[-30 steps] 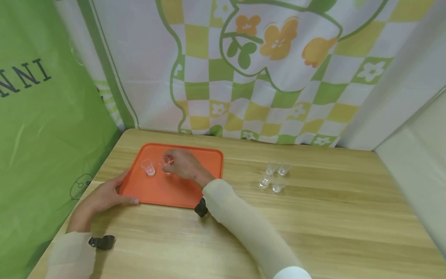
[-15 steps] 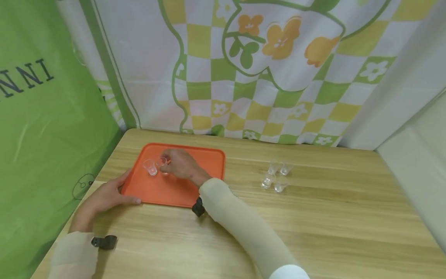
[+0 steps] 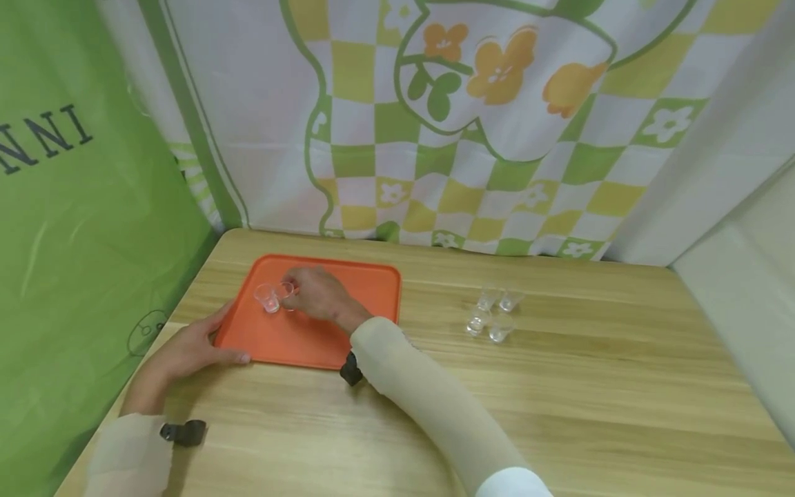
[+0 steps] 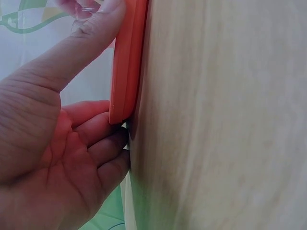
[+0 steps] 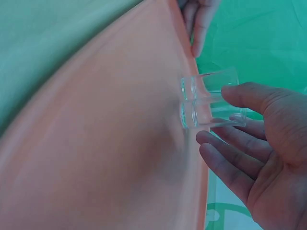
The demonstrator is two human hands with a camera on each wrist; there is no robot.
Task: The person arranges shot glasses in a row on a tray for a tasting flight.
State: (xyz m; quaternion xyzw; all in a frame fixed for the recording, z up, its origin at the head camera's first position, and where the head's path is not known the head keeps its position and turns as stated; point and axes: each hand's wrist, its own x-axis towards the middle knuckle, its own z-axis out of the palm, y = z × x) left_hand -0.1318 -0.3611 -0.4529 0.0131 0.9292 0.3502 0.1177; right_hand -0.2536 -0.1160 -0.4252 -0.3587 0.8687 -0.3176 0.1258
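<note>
Orange and rectangular, a rimmed tray is resting on the pale wood-grain counter, the left hand touching its near-left corner with a wide grip. Over it, the right hand is pinching a small clear tapered cup just beside a matching transparent cup.

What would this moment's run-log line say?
right hand: pinches clear shot glass | beside it: second shot glass, upright on orange tray | left hand: touches tray's near-left corner | wooden table: four shot glasses

Right fingers hold a clear cup; left fingers touch the orange tray.
</note>
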